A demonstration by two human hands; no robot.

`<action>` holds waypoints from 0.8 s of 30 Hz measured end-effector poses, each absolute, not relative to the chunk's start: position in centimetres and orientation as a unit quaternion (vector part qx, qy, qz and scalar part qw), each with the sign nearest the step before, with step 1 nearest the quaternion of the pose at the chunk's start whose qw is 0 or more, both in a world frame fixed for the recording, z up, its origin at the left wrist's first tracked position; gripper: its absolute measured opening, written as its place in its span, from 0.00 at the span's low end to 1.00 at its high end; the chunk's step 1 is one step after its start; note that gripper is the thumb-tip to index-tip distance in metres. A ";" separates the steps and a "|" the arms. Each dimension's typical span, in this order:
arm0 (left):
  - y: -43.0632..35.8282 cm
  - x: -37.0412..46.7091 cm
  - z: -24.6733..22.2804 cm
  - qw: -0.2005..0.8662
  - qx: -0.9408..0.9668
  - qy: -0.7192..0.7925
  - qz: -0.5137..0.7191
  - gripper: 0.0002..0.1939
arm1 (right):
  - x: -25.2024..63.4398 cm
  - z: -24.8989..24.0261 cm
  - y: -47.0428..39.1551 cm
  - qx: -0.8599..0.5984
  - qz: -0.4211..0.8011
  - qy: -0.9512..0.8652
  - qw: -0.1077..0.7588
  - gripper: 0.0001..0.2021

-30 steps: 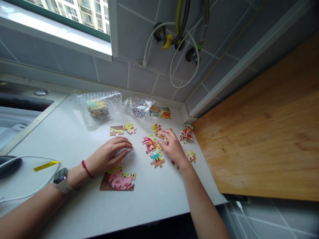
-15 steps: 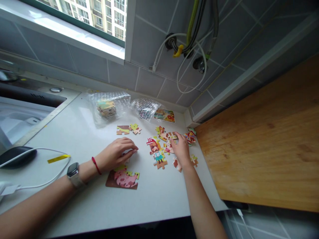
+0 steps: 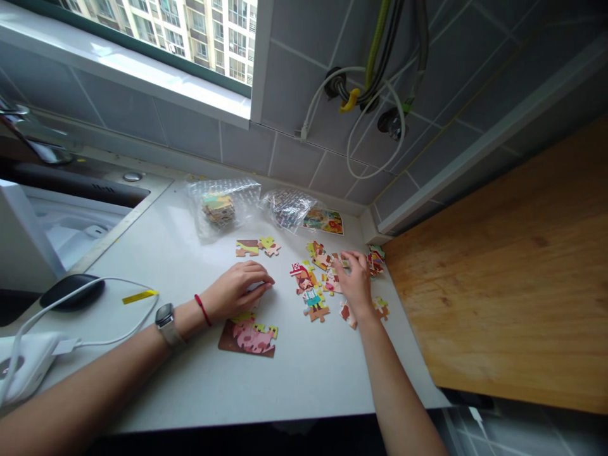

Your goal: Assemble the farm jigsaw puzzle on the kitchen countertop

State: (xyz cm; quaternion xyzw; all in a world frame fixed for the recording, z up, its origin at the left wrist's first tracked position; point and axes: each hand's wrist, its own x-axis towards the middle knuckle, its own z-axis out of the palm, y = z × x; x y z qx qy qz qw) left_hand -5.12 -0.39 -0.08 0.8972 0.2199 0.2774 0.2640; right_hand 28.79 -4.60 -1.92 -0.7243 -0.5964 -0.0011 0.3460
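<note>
My left hand (image 3: 243,290) rests on the white counter with fingers bent; thumb and forefinger point right, slightly apart, with nothing visible between them. Just below it lies a joined pig section (image 3: 251,339) of a puzzle, its top partly covered by the hand. On the right, my right hand (image 3: 355,278) hovers over loose pieces, thumb and fingers apart. Beneath its fingertips are cow-patterned pieces (image 3: 331,282). A joined farmer section (image 3: 311,294) lies between the hands. Farther back sit some joined pieces (image 3: 247,247). A brown-and-white piece (image 3: 348,314) touches or nearly touches the right wrist.
Two clear plastic bags (image 3: 218,209) and a picture card (image 3: 324,221) lie along the wall. Colourful pieces (image 3: 376,259) are by the wooden board (image 3: 498,272) at right. At left are a black mouse-like object (image 3: 73,292), a white cable, yellow tape (image 3: 139,297) and the sink.
The view has shifted, so everything appears farther right. My right hand's fingers have spread a little above the cow pieces. My left hand has stayed by the pig section.
</note>
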 end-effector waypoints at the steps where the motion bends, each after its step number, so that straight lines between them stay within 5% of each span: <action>1: -0.4 -5.1 -0.1 0.267 0.896 0.221 0.276 0.16 | 28.5 -1.9 -4.6 -0.713 -0.003 -0.606 0.353 0.18; 7: 0.2 -5.3 -0.6 0.301 0.877 0.253 0.277 0.15 | 26.5 -0.9 -3.9 -0.685 0.024 -0.663 0.299 0.16; 16: 0.4 -5.6 -0.3 0.355 0.819 0.311 0.327 0.17 | 24.6 4.5 4.8 -0.775 0.158 -0.610 -0.047 0.20; 24: 0.3 -5.5 -0.3 0.326 0.831 0.291 0.343 0.16 | 24.6 4.8 7.4 -0.773 0.228 -0.590 -0.046 0.23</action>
